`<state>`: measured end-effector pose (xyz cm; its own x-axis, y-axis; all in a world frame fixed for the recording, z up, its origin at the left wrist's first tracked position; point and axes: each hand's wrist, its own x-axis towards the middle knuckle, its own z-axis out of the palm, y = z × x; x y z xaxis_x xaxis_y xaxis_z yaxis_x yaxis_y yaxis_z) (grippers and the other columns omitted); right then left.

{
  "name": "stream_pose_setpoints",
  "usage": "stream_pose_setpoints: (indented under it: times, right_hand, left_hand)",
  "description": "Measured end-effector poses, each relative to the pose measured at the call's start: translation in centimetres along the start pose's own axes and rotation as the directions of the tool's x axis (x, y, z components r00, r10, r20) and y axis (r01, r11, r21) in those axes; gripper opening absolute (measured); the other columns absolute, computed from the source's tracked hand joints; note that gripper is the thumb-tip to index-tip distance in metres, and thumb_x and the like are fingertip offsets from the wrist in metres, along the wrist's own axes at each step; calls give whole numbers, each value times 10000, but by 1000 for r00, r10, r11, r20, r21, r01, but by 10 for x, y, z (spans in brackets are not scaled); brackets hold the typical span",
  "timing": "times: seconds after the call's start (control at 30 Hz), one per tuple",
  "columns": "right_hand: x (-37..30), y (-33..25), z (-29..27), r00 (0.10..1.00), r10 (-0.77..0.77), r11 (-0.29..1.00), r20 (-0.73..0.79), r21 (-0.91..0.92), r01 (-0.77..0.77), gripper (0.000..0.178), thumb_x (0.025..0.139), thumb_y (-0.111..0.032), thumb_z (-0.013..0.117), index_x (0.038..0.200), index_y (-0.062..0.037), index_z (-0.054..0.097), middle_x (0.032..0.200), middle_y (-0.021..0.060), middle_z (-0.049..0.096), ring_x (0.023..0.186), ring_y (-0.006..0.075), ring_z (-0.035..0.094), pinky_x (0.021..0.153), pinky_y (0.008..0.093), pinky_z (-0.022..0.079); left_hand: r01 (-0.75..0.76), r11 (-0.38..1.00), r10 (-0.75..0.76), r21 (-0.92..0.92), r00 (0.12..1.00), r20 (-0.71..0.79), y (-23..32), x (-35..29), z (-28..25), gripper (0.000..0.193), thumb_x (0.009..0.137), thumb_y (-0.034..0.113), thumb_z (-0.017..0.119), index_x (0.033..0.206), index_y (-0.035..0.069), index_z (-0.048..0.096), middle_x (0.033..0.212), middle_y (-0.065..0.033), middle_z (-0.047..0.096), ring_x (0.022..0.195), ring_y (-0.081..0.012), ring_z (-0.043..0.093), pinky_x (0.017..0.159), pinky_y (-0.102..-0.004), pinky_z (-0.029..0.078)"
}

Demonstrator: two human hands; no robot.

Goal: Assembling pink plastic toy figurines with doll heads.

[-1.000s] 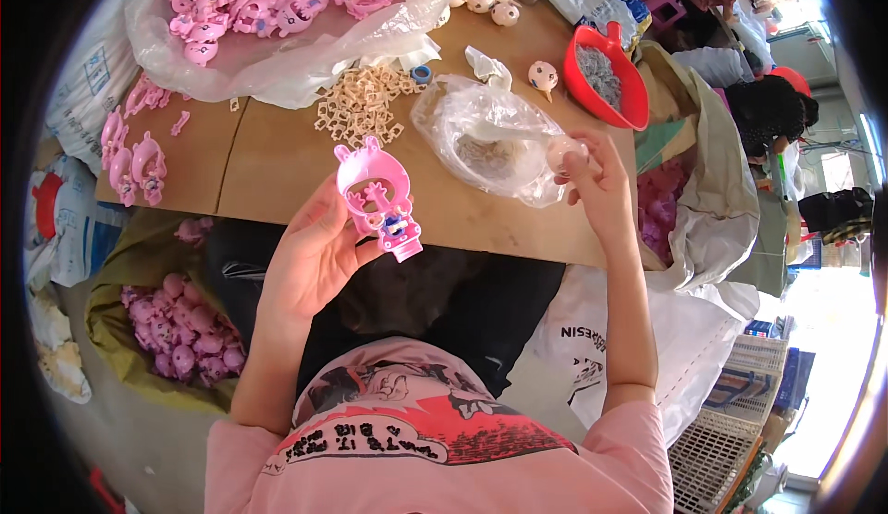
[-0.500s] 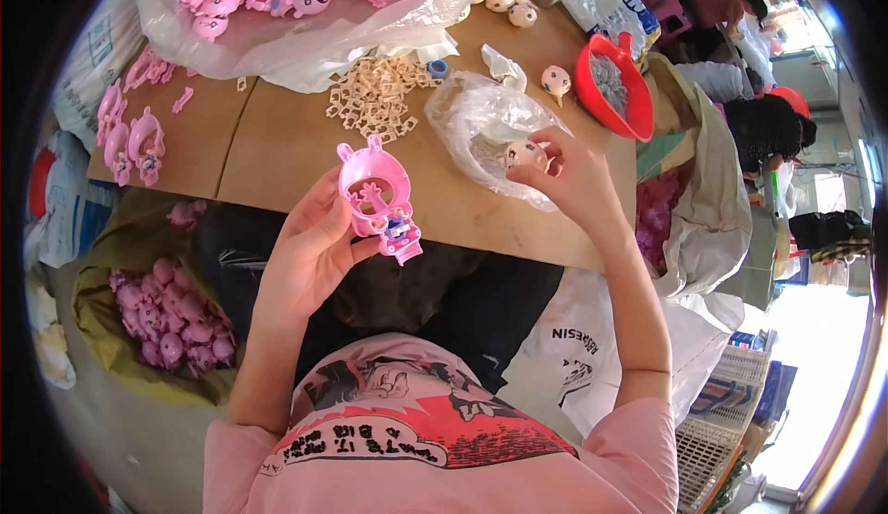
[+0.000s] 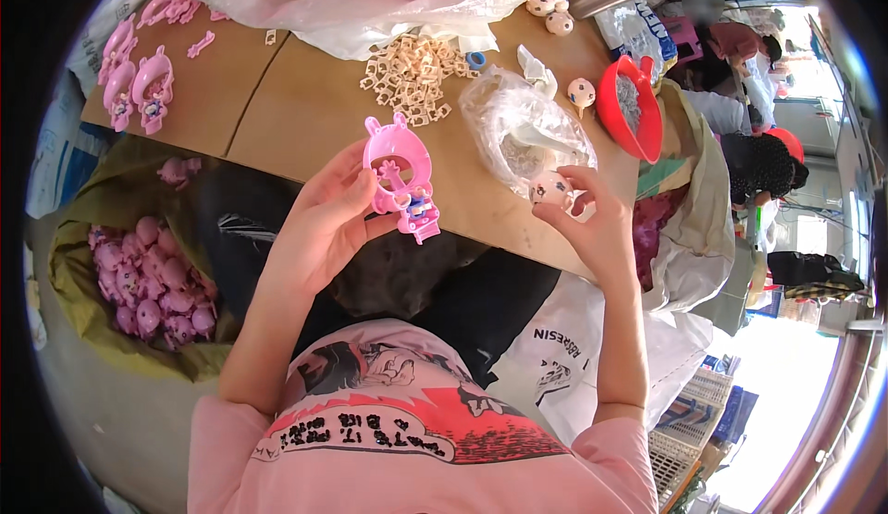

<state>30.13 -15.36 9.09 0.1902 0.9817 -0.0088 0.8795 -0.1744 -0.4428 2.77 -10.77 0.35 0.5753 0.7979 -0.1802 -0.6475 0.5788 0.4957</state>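
My left hand (image 3: 335,209) grips a pink plastic toy shell (image 3: 413,155) by its side, above the table's near edge. The shell has two small ears, a round opening in its head and a blue-and-white figure on its lower body. Between the thumb and fingers of my right hand (image 3: 592,213) is a cream ball with dark printed spots (image 3: 550,190). It is just off the near side of a clear plastic bag (image 3: 490,121), whose small contents I cannot make out. Beyond the shell lies a pile of small cream plastic parts (image 3: 407,74).
A red scoop-shaped bowl (image 3: 651,130) with grey bits stands at the right, beside another spotted ball (image 3: 581,93). Pink shells (image 3: 153,88) lie at the far left. A big plastic bag (image 3: 324,24) of pink parts is at the back. An olive sack (image 3: 79,273) of pink toys sits below left.
My right hand has drawn the spotted ball away from the clear bag to its near side. My left hand still holds the pink shell. The whole view has shifted a little.
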Motion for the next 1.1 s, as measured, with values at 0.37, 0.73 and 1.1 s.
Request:
stream_pose_setpoints:
  times: [0.37,0.73,1.1]
  right_hand:
    - [-18,-9,-10,979,104,604,173,771,-200,521,855,-351,671,1166,45,537,865,92,638,663,102,575,431,194,406]
    - [-33,-37,-5,957,-272,574,-97,782,242,602,737,-155,791,1217,51,492,1164,171,586,1057,237,589,793,327,536]
    - [-24,-34,-13,888,-459,634,-27,691,348,556,734,-55,750,1246,7,542,1285,173,538,1152,256,548,845,320,527]
  left_hand:
    - [7,999,0,-42,985,173,0,-8,-1,505,961,374,472,1275,-19,427,1085,-132,602,944,-241,642,800,-349,547]
    - [304,941,-253,-148,923,291,3,-30,20,576,921,473,481,1160,-51,496,1008,-169,633,826,-250,677,690,-356,583]
    - [510,840,-461,-186,851,252,6,-37,33,727,882,612,429,1255,-11,476,962,-173,661,718,-331,689,570,-372,595]
